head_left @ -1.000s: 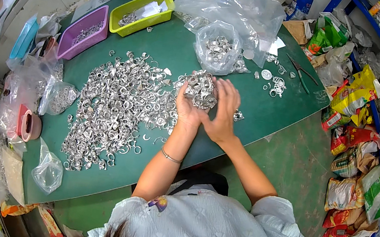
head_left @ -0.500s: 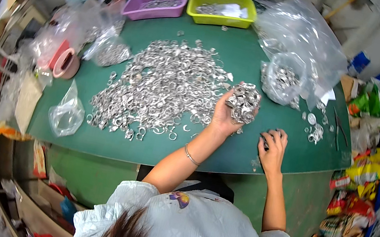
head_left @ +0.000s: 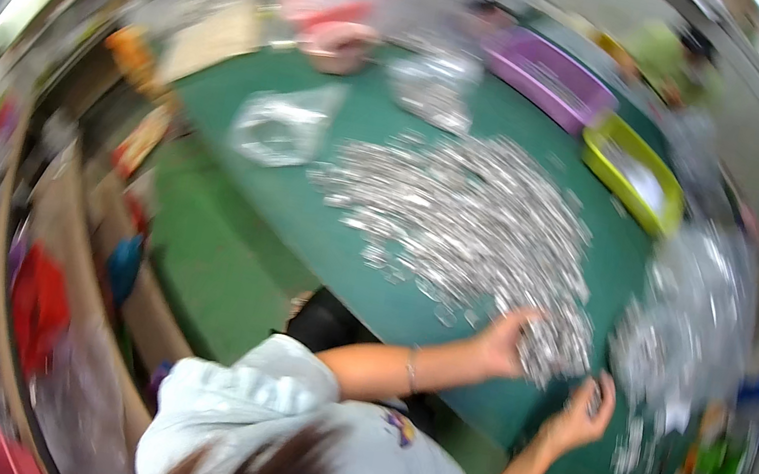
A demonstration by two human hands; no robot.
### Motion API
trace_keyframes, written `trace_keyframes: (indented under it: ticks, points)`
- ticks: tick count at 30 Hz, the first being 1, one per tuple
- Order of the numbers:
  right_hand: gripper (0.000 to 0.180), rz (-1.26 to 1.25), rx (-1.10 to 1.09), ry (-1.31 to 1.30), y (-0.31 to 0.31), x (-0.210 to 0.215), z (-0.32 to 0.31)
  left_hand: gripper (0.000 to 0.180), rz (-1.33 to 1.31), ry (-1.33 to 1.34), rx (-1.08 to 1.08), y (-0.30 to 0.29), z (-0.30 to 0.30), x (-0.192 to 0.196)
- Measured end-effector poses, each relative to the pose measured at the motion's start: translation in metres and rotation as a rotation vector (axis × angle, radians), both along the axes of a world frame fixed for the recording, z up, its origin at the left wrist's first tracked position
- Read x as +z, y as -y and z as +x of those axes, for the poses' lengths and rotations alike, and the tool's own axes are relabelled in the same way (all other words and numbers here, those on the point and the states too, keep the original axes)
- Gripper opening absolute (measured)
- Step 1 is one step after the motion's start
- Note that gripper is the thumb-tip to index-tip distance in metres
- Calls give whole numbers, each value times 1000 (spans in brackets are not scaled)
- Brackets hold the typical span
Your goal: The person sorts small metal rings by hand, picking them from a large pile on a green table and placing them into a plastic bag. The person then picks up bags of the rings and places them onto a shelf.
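Note:
A heap of silver metal rings [head_left: 554, 351] fills my left hand [head_left: 505, 344], whose fingers curl round its side at the near right edge of the big pile. That pile of loose silver rings [head_left: 464, 217] spreads over the middle of the green table [head_left: 342, 276]. Just right of the handful is my right hand [head_left: 579, 419], its fingers bent together. A silvery glint shows between them, but motion blur hides what it is.
Beyond the pile stand a purple basin [head_left: 549, 82] and a yellow-green basin [head_left: 634, 175]. Clear plastic bags [head_left: 691, 312] lie at the right, another bag [head_left: 288, 124] at the left. A pink container [head_left: 337, 47] sits at the far left. Farther off is another person [head_left: 669, 65].
The view has swung left and blurred, so the table appears turned. My right hand has lifted from the tabletop and come closer to the left one, which still holds its handful of rings.

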State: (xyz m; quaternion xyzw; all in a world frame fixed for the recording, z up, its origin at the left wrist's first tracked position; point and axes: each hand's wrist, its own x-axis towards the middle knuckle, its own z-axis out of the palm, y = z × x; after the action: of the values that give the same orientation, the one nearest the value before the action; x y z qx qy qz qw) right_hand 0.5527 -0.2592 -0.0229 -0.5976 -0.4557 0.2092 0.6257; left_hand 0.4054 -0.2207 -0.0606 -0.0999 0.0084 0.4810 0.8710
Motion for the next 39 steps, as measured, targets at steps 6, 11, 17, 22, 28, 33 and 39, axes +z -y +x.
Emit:
trace_keyframes:
  ticks: [6, 11, 17, 22, 28, 33, 39]
  points:
    - [28, 260, -41, -181, -38, -2, -68, 36, -2, 62, 35, 13, -21, 9]
    - [28, 289, 230, -180, -43, -5, -162, 41, 5, -365, 443, 18, -70, -8]
    - [31, 245, 569, -80, -22, 4, -295, 20, 192, -242, 749, 4, -157, -28]
    - [33, 206, 834, -41, -4, 29, -407, 53, 693, -1719, 1964, 39, -289, 4]
    - [35, 116, 1047, 18, 28, 100, -501, 58, 318, -1888, 2236, 125, -389, 77]
    - [30, 68, 1288, -209, 97, 132, -595, 34, 58, -406, 1591, 205, -457, 161]
    - [25, 56, 1616, -382, 181, 191, -658, 38, -88, -502, 1834, 295, -504, 203]
